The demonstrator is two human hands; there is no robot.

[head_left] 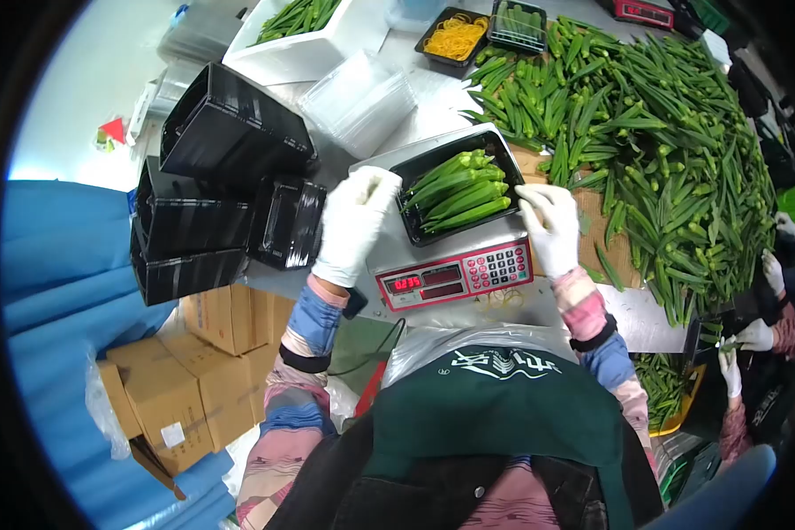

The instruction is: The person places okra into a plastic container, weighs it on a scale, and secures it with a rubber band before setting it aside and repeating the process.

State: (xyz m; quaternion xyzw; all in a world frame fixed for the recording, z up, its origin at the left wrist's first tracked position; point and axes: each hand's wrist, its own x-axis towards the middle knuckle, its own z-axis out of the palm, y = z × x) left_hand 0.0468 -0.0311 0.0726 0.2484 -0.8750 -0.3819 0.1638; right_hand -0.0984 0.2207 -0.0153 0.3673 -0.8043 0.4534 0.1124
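Note:
A black plastic tray with several green okra pods laid side by side rests on a digital scale with a red-framed keypad and a lit red display. At the tray's left edge, my white-gloved left hand is closed, its bent fingertips at the rim. My right hand, also gloved in white, pinches the right rim between thumb and fingers. Each palm stays outside the tray. The underside of the tray is hidden.
A large okra heap spreads over the right side. Stacked black trays and clear lids stand left of the scale. Behind are a white foam box and yellow rubber bands. Cardboard boxes stand lower left. Co-workers' gloved hands show at right.

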